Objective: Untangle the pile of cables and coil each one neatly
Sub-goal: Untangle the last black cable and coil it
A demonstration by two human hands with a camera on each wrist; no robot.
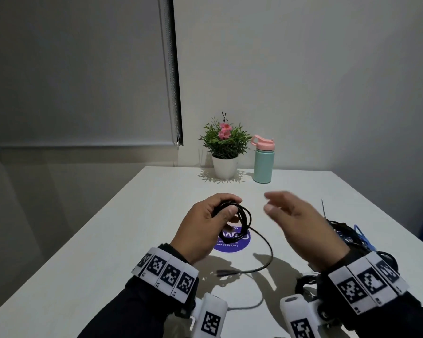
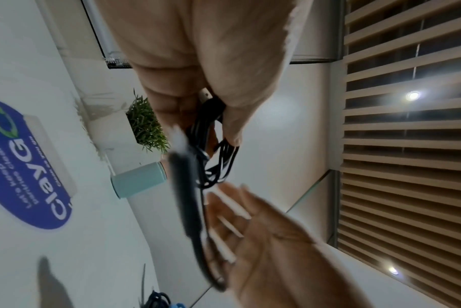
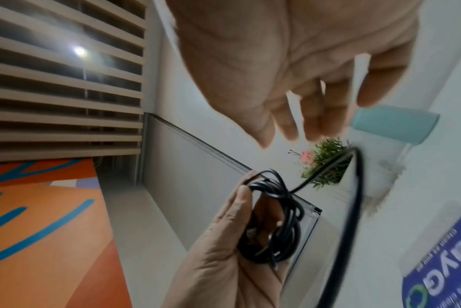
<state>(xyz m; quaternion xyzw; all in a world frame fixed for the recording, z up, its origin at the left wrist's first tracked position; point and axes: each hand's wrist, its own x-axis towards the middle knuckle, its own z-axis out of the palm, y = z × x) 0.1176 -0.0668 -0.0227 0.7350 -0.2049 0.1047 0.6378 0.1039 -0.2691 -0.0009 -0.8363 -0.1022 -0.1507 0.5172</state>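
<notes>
Black cable [image 1: 239, 217], wound into several loops, sits in the left hand [image 1: 205, 225], whose thumb and curled fingers clamp the bundle above the white table [image 1: 137, 215]. One loose end trails from the coil down and to the right, curves over the tabletop, and ends in a plug [image 1: 226, 272] lying on the surface near the person's wrists. In the left wrist view the loops [image 2: 218, 158] hang below the fingers, and a blurred stretch of the same cable crosses the middle of the picture. The right hand [image 1: 300, 223] hovers just beside the coil with its fingers spread and loose, holding nothing; it is smeared by motion. The right wrist view shows its palm [image 3: 289, 52] bare. Behind the right hand, near the table's right edge, lies a pile [image 1: 347, 232] of dark and blue cables. A round blue sticker [image 1: 232, 242] lies on the table under the coil. At the far edge stand a potted plant [image 1: 225, 147] and a teal bottle [image 1: 263, 159] with a pink lid, side by side.
</notes>
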